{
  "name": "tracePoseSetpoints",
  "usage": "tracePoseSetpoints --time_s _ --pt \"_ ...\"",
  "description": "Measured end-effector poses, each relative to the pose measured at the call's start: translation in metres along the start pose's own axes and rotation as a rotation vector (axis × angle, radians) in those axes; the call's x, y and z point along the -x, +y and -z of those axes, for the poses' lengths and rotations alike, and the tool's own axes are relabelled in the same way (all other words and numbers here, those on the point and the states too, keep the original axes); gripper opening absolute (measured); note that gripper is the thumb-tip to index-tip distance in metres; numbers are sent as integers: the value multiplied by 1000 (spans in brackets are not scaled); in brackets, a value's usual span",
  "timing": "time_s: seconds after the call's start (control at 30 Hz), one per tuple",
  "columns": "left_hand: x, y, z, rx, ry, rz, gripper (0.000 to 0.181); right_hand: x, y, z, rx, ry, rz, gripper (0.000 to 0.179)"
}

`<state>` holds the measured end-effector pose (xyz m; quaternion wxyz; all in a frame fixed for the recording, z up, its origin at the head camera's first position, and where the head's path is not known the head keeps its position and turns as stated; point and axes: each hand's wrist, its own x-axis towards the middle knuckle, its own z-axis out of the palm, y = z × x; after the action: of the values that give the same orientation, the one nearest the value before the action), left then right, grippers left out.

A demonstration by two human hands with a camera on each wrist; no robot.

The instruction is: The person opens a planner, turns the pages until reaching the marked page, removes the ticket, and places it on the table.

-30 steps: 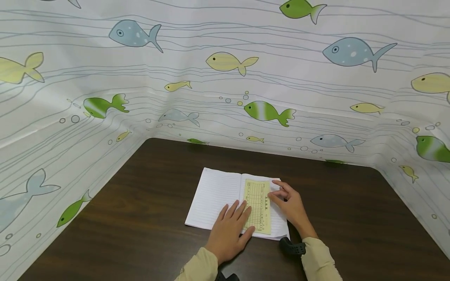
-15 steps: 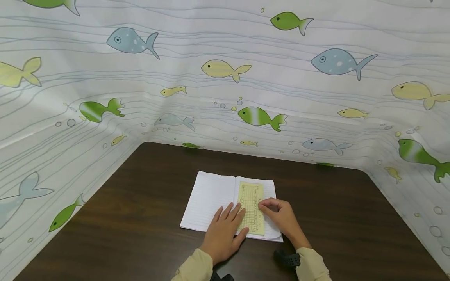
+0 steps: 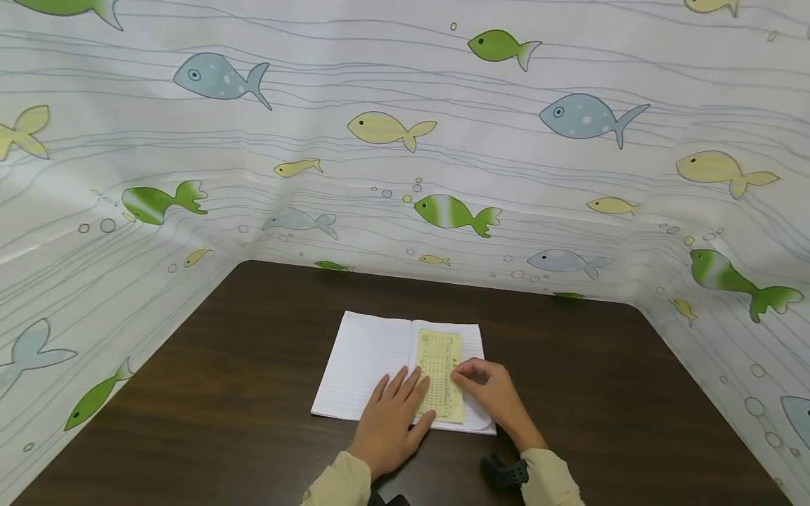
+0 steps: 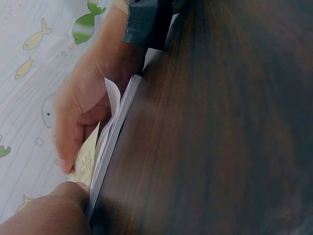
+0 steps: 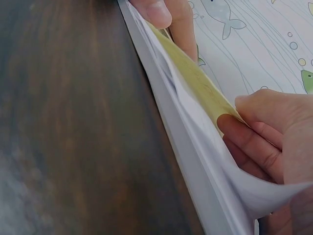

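An open lined notebook (image 3: 370, 351) lies on the dark table, and a yellow printed slip of paper (image 3: 441, 351) rests on its right page. My left hand (image 3: 389, 425) lies with fingers spread across the notebook's middle and the slip's left side. Thumb and fingertips of my right hand (image 3: 493, 393) pinch the slip's right edge. In the right wrist view that edge of the yellow slip (image 5: 200, 81) is raised off the page between my right thumb and finger. A white page corner (image 4: 113, 93) curls up beside my right wrist in the left wrist view.
The dark wooden table (image 3: 221, 365) extends around the notebook on all sides. A white sheet printed with fish (image 3: 380, 232) walls off its back and sides. Black wrist straps (image 3: 504, 472) sit at the beige sleeves (image 3: 549, 478).
My right hand has moved down along the slip's right edge, from near its upper part to about mid-height, and now pinches it. My left hand stays in place. The head view has shifted slightly.
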<state>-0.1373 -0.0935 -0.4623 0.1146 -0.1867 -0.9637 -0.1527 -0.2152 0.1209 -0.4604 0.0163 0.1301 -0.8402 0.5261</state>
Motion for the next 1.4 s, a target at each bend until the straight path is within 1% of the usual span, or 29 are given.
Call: tracePoseSetpoints --time_s 0.37,0.57,0.77,0.9,1.13,1.4 --pt "2 -1 2 22 -19 8 59 -1 -1 -2 -44 -32 -18 5" --pt "1 -1 2 25 -20 7 59 -1 -3 0 -46 -26 -1 5" --pt "0 0 3 16 -20 4 59 -2 -2 1 -41 -30 -7 4" --pt "-1 0 3 13 -23 4 59 -1 -2 2 -56 -31 4 5" --pt "-2 0 4 13 -27 3 59 -2 -3 2 -52 -30 -10 4" --pt "-3 0 4 32 -24 4 59 -4 -1 3 -55 -31 -6 5"
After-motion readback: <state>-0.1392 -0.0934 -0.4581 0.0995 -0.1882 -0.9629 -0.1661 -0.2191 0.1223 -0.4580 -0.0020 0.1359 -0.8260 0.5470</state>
